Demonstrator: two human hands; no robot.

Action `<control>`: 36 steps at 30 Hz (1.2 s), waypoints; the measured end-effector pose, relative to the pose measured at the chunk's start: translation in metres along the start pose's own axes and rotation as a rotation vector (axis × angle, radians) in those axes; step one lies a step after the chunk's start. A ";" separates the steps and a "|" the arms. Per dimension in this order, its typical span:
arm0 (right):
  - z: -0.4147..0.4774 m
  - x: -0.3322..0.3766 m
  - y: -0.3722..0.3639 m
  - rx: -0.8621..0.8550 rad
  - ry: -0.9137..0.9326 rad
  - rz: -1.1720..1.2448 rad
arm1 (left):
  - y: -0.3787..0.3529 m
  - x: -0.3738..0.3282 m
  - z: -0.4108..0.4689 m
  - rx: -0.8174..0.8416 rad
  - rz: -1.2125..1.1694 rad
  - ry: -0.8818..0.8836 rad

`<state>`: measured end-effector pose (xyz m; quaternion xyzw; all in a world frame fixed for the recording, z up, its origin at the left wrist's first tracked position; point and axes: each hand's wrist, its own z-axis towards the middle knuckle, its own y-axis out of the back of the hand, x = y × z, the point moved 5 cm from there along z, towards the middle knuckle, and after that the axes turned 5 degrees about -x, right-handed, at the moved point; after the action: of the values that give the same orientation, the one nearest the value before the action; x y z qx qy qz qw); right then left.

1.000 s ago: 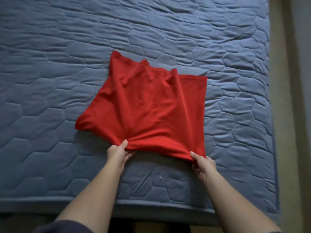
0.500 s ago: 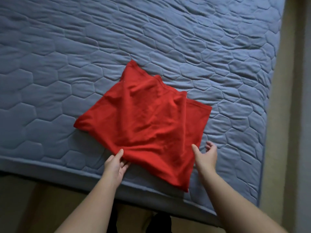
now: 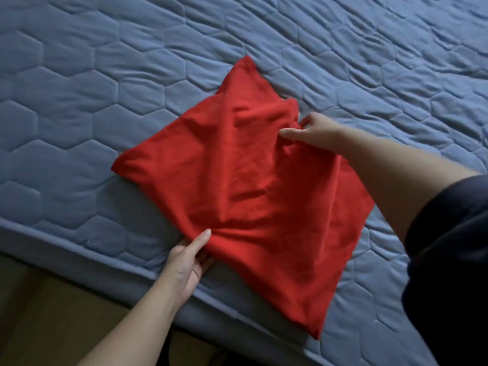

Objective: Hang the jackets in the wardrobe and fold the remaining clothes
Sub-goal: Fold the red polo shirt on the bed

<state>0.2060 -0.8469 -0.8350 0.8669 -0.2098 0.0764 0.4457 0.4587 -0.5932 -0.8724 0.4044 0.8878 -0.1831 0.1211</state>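
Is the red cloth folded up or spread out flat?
Partly folded. The cloth lies doubled in rumpled layers on the bed, not yet a neat bundle.

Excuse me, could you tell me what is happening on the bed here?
A person is folding a red garment on a blue quilted mattress. The left hand pinches its near edge by the mattress border, while the right hand grips a bunched spot at its far edge. The garment lies partly folded and wrinkled, not yet a neat stack.
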 end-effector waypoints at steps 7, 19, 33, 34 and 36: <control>-0.034 -0.005 -0.006 0.460 -0.295 0.240 | -0.016 0.001 -0.016 0.092 0.055 0.123; -0.107 0.042 0.165 0.169 -0.220 0.930 | -0.121 -0.223 -0.101 0.132 0.334 -0.243; -0.164 0.019 0.209 -0.233 -0.107 0.927 | -0.210 -0.331 -0.123 0.008 0.680 -0.775; -0.168 0.005 0.174 -0.217 -0.136 0.881 | -0.188 -0.311 -0.103 -0.014 0.746 -0.732; -0.180 -0.027 0.092 -0.119 -0.212 0.792 | -0.136 -0.264 -0.062 -0.091 0.940 -0.606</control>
<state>0.1518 -0.7418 -0.6693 0.6949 -0.5760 0.1401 0.4071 0.5205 -0.8274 -0.6895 0.6802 0.5446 -0.1792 0.4568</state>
